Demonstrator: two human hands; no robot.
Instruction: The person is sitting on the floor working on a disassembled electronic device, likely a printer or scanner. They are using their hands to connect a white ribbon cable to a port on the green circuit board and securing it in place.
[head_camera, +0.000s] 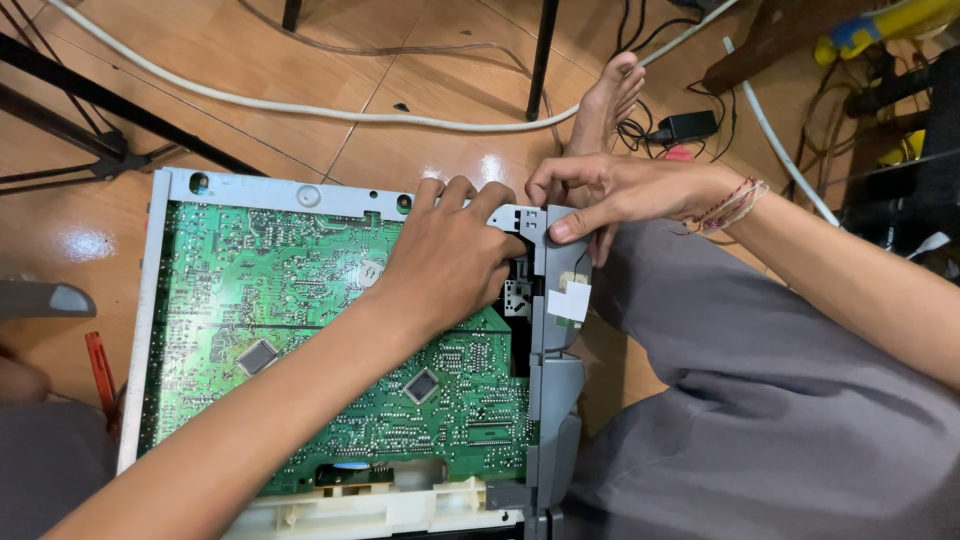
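Note:
A large green circuit board lies in a pale grey chassis on a tiled floor. My left hand reaches across the board, its fingers curled over the chassis's top right corner. My right hand grips the upper end of the grey plastic side panel along the board's right edge, thumb pressed on its face. A white label sticks to that panel.
My bare foot and grey-trousered leg lie right of the chassis. White cables, black stand legs and a black power adapter cross the floor behind. An orange-handled tool lies at the left.

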